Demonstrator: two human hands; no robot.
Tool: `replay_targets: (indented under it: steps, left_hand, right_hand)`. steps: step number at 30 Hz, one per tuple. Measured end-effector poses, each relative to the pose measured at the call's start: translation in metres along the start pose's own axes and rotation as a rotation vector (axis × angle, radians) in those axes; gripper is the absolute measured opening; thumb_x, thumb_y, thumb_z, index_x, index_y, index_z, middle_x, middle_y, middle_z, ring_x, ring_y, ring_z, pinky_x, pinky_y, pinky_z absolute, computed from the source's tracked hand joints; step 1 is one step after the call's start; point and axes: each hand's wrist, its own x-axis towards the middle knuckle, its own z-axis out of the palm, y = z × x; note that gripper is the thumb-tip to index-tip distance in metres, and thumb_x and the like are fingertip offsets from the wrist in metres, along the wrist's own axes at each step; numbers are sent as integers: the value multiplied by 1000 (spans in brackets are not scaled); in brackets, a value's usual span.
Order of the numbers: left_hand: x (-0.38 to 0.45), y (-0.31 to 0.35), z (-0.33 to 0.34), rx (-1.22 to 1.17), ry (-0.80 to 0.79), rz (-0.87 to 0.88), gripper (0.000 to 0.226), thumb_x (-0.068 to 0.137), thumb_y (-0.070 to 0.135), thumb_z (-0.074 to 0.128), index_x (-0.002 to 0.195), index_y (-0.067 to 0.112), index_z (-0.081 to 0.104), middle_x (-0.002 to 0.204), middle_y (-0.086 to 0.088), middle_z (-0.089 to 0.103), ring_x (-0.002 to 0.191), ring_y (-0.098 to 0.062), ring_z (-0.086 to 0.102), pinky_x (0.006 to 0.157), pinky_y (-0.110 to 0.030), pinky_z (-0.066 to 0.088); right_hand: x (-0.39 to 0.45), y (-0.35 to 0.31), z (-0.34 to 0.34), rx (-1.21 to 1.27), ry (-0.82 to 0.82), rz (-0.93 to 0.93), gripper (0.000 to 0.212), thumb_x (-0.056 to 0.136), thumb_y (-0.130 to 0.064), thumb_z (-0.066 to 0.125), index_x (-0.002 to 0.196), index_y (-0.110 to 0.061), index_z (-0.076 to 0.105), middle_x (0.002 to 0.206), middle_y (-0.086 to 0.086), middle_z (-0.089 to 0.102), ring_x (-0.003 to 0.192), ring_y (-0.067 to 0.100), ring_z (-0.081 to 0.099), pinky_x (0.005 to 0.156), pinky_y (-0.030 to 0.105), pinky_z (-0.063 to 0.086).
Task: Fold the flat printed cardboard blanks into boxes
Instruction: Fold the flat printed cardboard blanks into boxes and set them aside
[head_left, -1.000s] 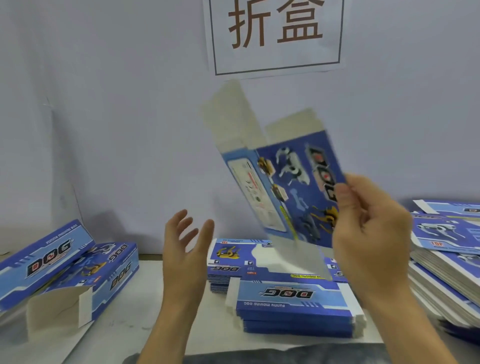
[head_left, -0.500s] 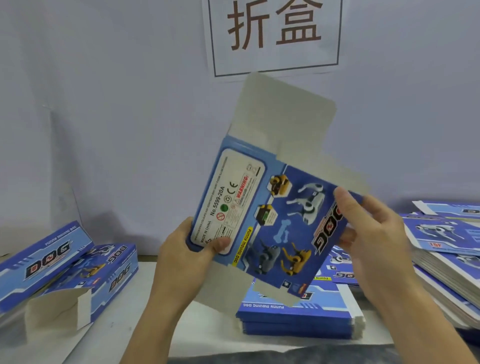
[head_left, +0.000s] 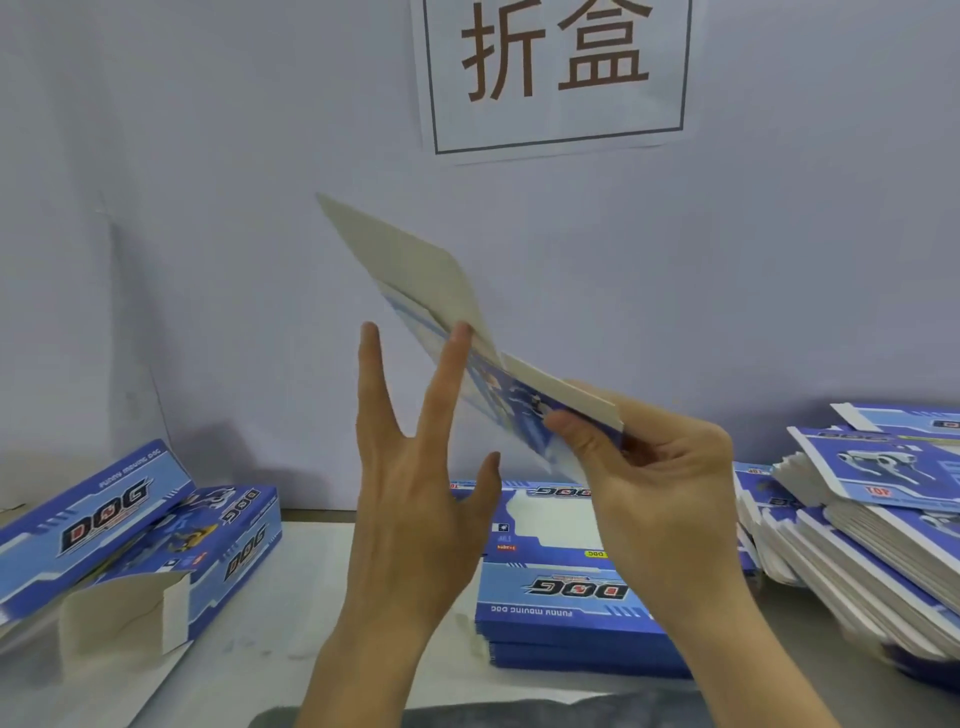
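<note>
From my head camera I see my right hand (head_left: 660, 488) holding one flat blue printed cardboard blank (head_left: 467, 332) up in the air, in front of the grey wall. My thumb is on the blue printed side and my other fingers curl behind it, pinching its low corner. The blank tilts away from me, so I see mostly its thin edge and the plain grey flaps at the top.

My left hand (head_left: 415, 499) is loose, with its fingers straight and spread. One fingertip (head_left: 460, 332) touches the blank near its middle. It grips nothing.

I think the blank is very light and thin. It looks stiff enough to stay flat from one pinched corner, but I guess it will bend easily along its fold lines. The shiny print may be a bit slippery, so a pinch near an edge seems best. To pop it open I would hold two opposite side edges and push them gently together. Squeezing the middle too hard could crease it.

Below the blank, on the white surface (head_left: 291, 623), lies a low stack of blue flat blanks (head_left: 566, 618). To the right of the blank is a taller messy pile of flat blanks (head_left: 878, 519). To its left lie blue folded boxes with DOG printed on them (head_left: 130, 530), one with an open grey flap.
</note>
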Motion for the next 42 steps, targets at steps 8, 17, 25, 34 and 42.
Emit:
replay_targets:
  steps: [8,17,25,34,42]
  left_hand:
    - [-3,2,0,49,70,-40,55,89,22,63,138,37,43,147,10,25,139,-30,37,78,14,25]
    - [1,9,-4,152,137,79,39,79,5,73,107,24,52,127,-8,31,119,-9,36,83,9,32]
    - [1,15,-8,29,65,124,33,75,9,58,98,29,48,135,-4,28,125,-1,37,90,-6,44]
    - [7,15,-14,-106,-120,39,67,60,63,83,100,37,37,156,-10,28,124,28,24,85,11,27]
    - [10,26,-7,-101,-82,77,55,70,34,86,94,33,37,136,-11,53,104,-11,51,75,-3,48]
  right_hand:
    - [0,-4,-5,42,-32,146,18,85,-27,70,80,-43,79,76,-1,75,75,23,71,62,32,58]
    - [8,-25,-14,-234,-334,279,20,90,-21,65,102,-31,78,84,-17,76,73,8,73,56,22,56]
    - [14,-27,-18,-651,-25,63,41,90,-16,58,50,-24,48,49,-5,38,52,13,26,45,20,28]
    - [14,-21,-17,-692,43,5,46,88,-8,60,52,-21,34,51,-6,38,53,14,29,46,17,28]
    - [14,-15,-24,-622,153,61,37,94,-11,54,58,-17,47,53,-12,50,51,10,45,42,14,31]
